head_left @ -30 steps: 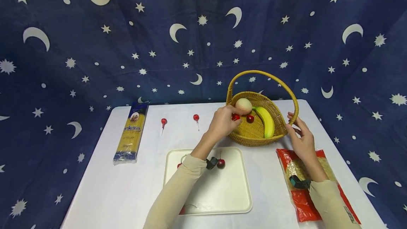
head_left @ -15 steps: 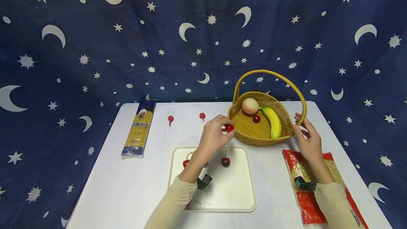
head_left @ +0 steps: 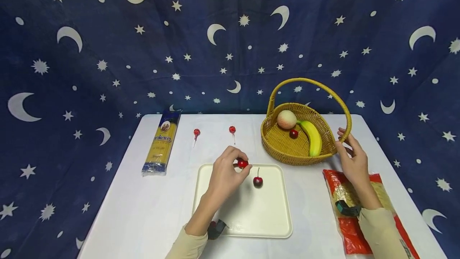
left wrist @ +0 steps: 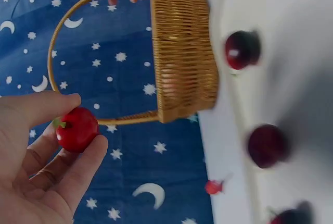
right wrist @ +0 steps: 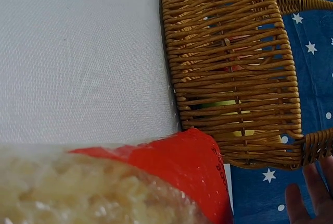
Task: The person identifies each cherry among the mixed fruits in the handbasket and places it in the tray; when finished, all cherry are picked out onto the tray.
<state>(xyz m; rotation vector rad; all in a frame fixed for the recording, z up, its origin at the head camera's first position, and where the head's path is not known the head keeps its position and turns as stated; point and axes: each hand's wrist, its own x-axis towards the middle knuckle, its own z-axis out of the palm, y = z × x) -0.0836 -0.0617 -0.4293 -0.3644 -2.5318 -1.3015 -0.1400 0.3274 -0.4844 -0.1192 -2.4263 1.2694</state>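
My left hand (head_left: 227, 175) pinches a bright red cherry (left wrist: 78, 129) between thumb and fingertips, above the far part of the cream tray (head_left: 258, 227). A green stem nub shows on it in the left wrist view. One dark cherry (head_left: 258, 182) lies on the tray to the right of the hand; other cherries (left wrist: 268, 146) there are partly hidden by my arm in the head view. My right hand (head_left: 353, 159) holds the wicker basket (head_left: 287, 158) at the right foot of its handle. Inside are a peach (head_left: 286, 119), a banana (head_left: 312, 137) and a second cherry (head_left: 293, 133).
A pack of spaghetti (head_left: 161, 145) lies at the table's far left. Two red lollipops (head_left: 196, 132) (head_left: 232, 130) rest between it and the basket. Under my right forearm is a red bag of pasta (head_left: 350, 227). A dark blue star-patterned cloth (head_left: 187, 23) hangs behind the table.
My left hand has drawn back from inside the basket, carrying the cherry left and nearer, over the tray. The right hand stays at the basket handle. The head view has shifted slightly.
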